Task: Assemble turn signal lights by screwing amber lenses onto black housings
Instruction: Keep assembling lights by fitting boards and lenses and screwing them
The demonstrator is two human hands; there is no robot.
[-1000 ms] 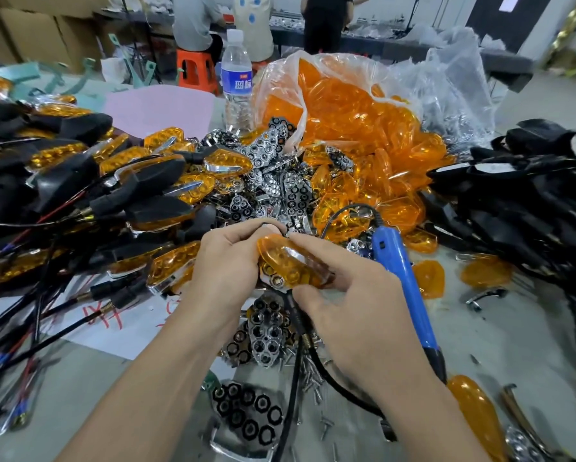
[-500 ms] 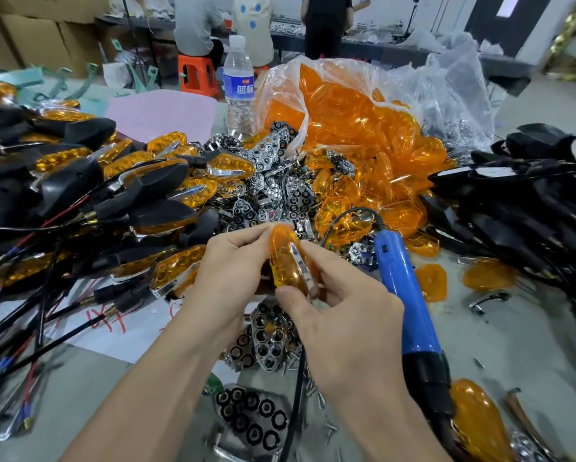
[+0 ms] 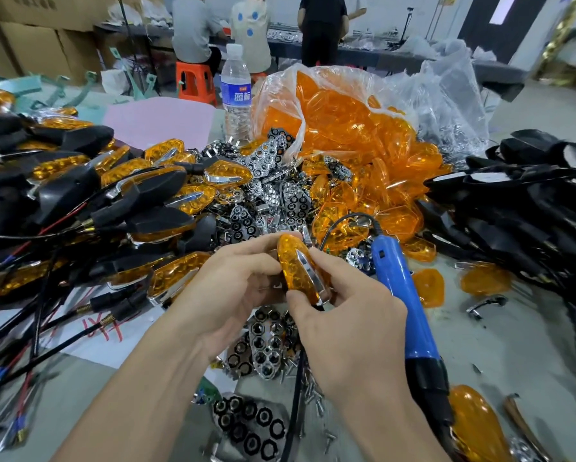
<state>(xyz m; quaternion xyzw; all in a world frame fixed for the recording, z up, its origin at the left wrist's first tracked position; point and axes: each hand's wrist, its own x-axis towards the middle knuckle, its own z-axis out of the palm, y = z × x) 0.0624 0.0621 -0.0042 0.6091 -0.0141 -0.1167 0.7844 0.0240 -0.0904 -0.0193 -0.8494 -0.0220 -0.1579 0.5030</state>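
Observation:
An amber lens (image 3: 293,266) with a chrome strip stands on edge between my two hands in the middle of the view. My left hand (image 3: 226,291) grips its left side, fingers curled over the top. My right hand (image 3: 346,328) pinches the lens's right edge and bottom with thumb and fingers. Whatever sits behind the lens is hidden by my fingers. A blue electric screwdriver (image 3: 403,305) lies on the table just right of my right hand. Black housings (image 3: 520,208) are heaped at the right.
Assembled amber-and-black lights with wires (image 3: 89,201) pile up at the left. A plastic bag of amber lenses (image 3: 340,128) and chrome reflectors (image 3: 280,198) lie behind my hands, a water bottle (image 3: 235,91) beyond. Screws (image 3: 313,395) and reflectors are scattered near the front. People work at a far table.
The lens has turned from lying flat, face up, to standing on edge between my hands. Both hands kept hold of it and rose slightly.

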